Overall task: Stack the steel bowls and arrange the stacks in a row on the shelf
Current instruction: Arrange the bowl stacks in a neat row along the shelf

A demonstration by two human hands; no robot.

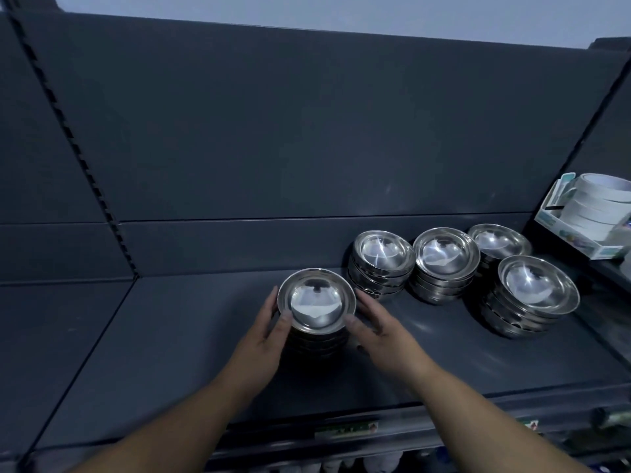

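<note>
Dark grey shelf [177,336] fills the frame, with back panel [307,131] rising behind and slotted upright [78,155] running diagonally through the upper left

Five stacks of steel bowls standing on the shelf deck, all open side up:
- Held stack [316,303], centre of frame, slightly left, standing apart from the others and nearer the front edge
- Second stack [382,261], just right of and behind the held stack, close to the back panel
- Third stack [444,262], immediately right of the second, rims near or touching; contact cannot be confirmed
- Fourth stack [498,238], farthest back at right, partly hidden behind the fifth
- Fifth stack [536,291], right of frame, forward of the fourth and leaning slightly

Left hand [264,331] placed against the left side of the held stack, thumb on the top rim, fingers curved round the far side. Right hand [375,327] placed against the right side of the same stack, thumb at the rim, fingers extended along the wall. Stack gripped between both hands, base appearing to rest on the deck

Rolls of white tape [594,203] in an open carton [560,230] at the right edge, on the adjoining shelf section, well apart from the held stack

Price label strip [345,430] along the front edge, lower centre; print unreadable
</note>
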